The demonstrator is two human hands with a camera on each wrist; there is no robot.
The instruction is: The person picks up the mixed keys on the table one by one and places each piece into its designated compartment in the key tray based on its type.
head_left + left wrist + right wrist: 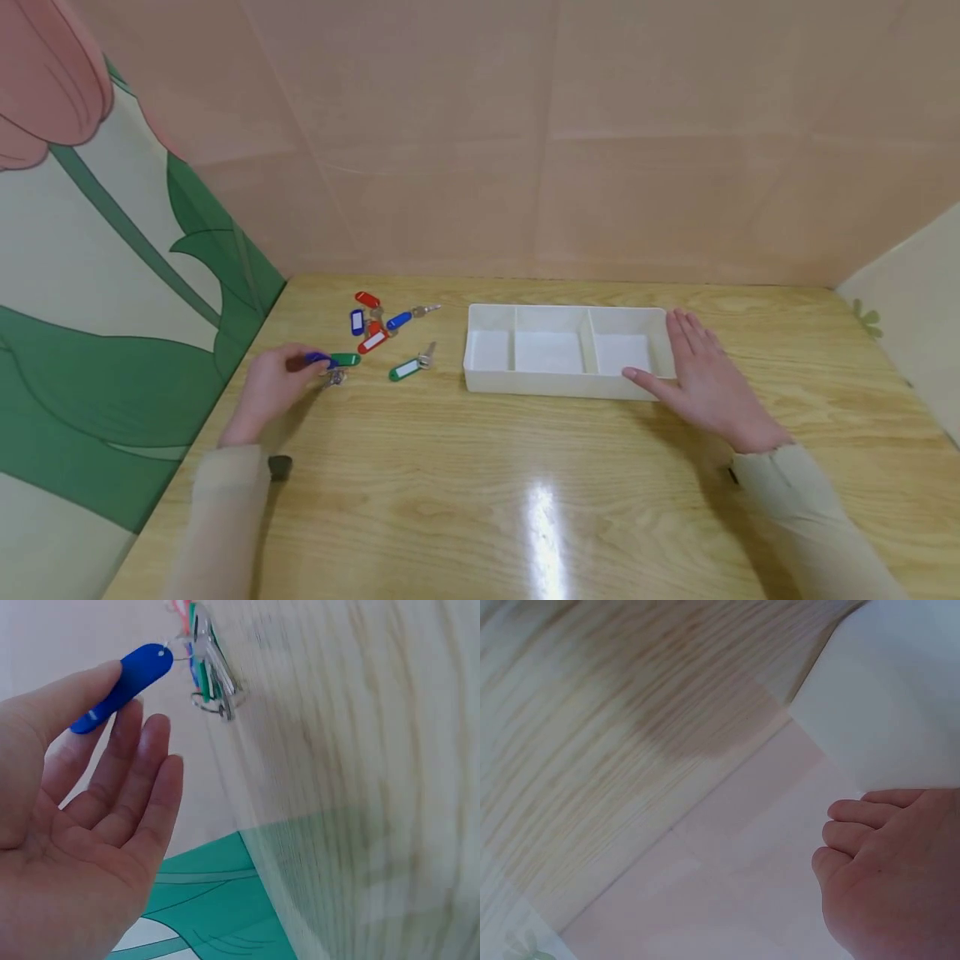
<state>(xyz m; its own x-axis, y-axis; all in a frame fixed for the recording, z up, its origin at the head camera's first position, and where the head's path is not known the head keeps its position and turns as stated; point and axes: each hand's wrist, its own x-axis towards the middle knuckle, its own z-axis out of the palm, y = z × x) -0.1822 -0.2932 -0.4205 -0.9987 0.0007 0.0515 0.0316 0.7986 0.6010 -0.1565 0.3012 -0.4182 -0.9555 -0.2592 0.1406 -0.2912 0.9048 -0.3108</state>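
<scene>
And here's the left hand [277,385], thumb and forefinger pinching a blue key tag [321,359] at the left of the table [450,475] — the left wrist view shows its ring at the far end, with metal keys just beyond, while the other fingers curve loosely. Right next to it, a green tag [346,360] lies by the fingertips!

Over to the other side: the right hand [705,387] has its fingers extended flat along the right end of the white tray [540,384], thumb spread across the front rim, nothing gripped. Three compartments in that tray, side by side, the middle one widest.

Between the two hands, nearer the left, another green tag [405,370] lies with its key [428,356] pointing away — and behind it, a loose cluster: two red tags [372,342] and two more blue ones [400,321], keys among them
</scene>
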